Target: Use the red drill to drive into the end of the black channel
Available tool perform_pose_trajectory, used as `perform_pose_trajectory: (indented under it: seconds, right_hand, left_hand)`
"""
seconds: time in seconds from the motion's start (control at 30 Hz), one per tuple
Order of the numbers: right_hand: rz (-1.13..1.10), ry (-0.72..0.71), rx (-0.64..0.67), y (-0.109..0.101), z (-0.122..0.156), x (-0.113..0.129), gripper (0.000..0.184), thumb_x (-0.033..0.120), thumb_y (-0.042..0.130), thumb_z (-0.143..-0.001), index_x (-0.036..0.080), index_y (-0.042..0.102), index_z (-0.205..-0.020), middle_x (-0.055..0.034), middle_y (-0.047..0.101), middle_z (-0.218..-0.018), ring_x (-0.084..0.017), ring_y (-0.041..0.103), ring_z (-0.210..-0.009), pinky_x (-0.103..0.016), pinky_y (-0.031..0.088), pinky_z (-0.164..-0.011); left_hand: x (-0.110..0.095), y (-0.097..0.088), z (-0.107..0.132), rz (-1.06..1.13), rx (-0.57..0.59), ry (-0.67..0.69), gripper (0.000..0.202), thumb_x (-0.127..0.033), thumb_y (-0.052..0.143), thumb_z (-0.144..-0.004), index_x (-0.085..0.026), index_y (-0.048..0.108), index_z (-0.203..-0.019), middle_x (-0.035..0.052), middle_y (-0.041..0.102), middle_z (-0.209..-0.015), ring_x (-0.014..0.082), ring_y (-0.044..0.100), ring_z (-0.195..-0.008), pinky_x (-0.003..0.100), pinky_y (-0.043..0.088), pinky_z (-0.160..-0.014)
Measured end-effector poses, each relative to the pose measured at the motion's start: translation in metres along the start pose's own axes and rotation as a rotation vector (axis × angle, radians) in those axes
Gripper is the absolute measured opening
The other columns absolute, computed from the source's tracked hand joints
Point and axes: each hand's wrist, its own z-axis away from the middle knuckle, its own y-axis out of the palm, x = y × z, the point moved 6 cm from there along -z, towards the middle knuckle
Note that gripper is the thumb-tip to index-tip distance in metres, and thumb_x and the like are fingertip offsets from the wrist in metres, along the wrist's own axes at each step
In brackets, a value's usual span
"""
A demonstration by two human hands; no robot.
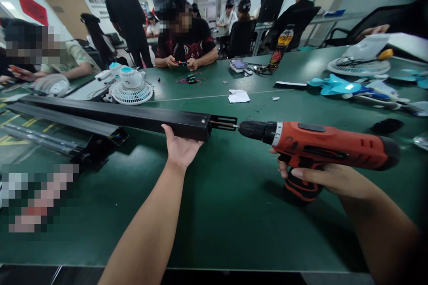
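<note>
My left hand clasps the black rail, fingers curled over it. My right hand wraps its fingers round the orange drill.

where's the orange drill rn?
Orange cordless drill: head view, right of centre, in the right hand, bit at the end of the long black metal bar.

Orange cordless drill, level, nose at the end of a long black rail
</note>
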Motion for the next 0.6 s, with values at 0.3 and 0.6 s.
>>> perform_pose_trajectory:
  seconds: [0.3,0.6]
  right_hand:
    - [-0.054,0.002,-0.053,0.0018,0.0001,0.0041,0.046,0.023,0.072,-0.060,0.019,0.071,-0.105,-0.0074,0.071,-0.070,-0.025,0.066,-0.059,-0.039,0.056,-0.053]
    - [-0.109,0.013,-0.297,-0.0029,-0.0019,0.0031,0.021,0.023,0.075,-0.055,0.016,0.072,-0.074,-0.0083,0.070,-0.053,-0.027,0.066,-0.055,-0.039,0.055,-0.050]
  left_hand:
    - [-0.0015,-0.0008,-0.0005,0.004,0.002,0.000,0.099,-0.102,0.061,-0.112,-0.030,0.069,-0.179,0.0200,0.083,-0.165,0.0471,0.071,-0.169,0.058,0.070,-0.120]
    - [-0.0016,-0.0055,-0.0047,0.027,0.002,-0.017,0.096,-0.101,0.065,-0.111,-0.031,0.071,-0.176,0.0197,0.086,-0.157,0.0448,0.077,-0.158,0.056,0.070,-0.118]
